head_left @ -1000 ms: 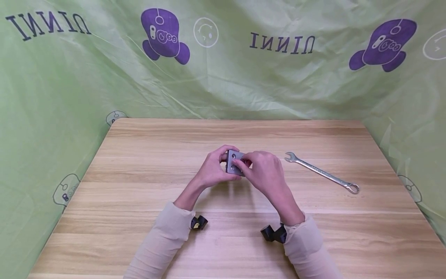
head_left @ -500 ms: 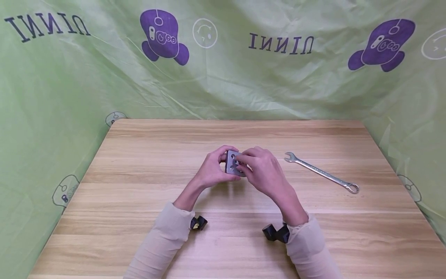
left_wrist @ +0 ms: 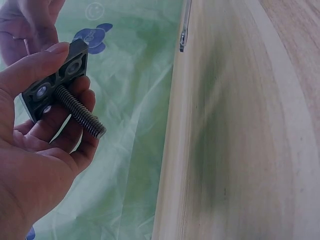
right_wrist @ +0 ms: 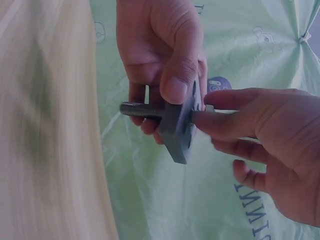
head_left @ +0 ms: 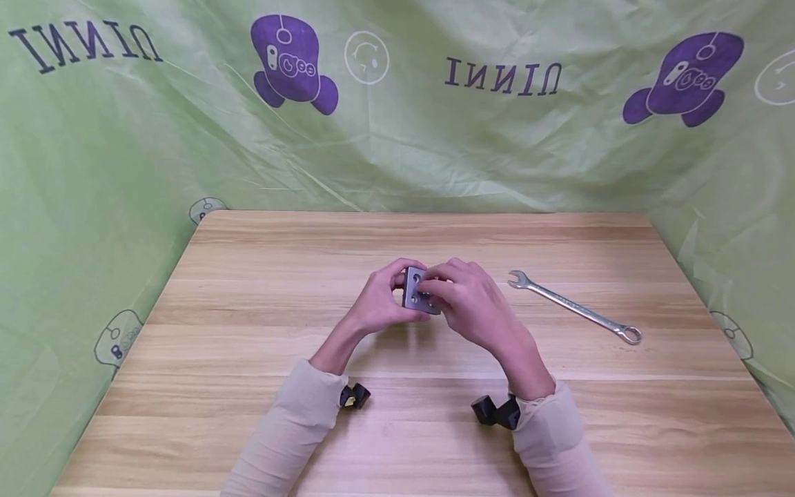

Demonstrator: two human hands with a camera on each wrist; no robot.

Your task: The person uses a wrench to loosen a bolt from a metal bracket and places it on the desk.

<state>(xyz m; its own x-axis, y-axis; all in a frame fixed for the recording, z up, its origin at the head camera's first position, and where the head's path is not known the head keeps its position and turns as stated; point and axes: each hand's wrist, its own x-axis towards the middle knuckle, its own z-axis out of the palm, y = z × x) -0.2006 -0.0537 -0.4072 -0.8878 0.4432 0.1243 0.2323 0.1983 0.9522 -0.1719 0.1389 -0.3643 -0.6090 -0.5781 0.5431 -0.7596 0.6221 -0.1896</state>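
My left hand [head_left: 377,301] grips a square grey metal plate [head_left: 410,295] by its edges, above the table. The plate has several round holes. A threaded bolt [left_wrist: 82,114] passes through its middle, its shank pointing away from my right hand in both wrist views. In the right wrist view, my right hand [right_wrist: 280,142] has thumb and index finger pinched at the bolt's end on the other face of the plate [right_wrist: 176,132]; the fingertips mostly hide that end. In the head view, the right fingers [head_left: 442,276] cover part of the plate.
To the right of my hands, a combination wrench [head_left: 574,305] lies diagonally on the wooden table [head_left: 205,414]. Green cloth [head_left: 397,152] with purple prints hangs behind the table and at its sides. Black wrist cameras [head_left: 495,412] jut inward from the sleeves.
My right hand has turned and its fingers have shifted at the bolt's end, with the wrist a little further right. The left hand and plate stay nearly still.
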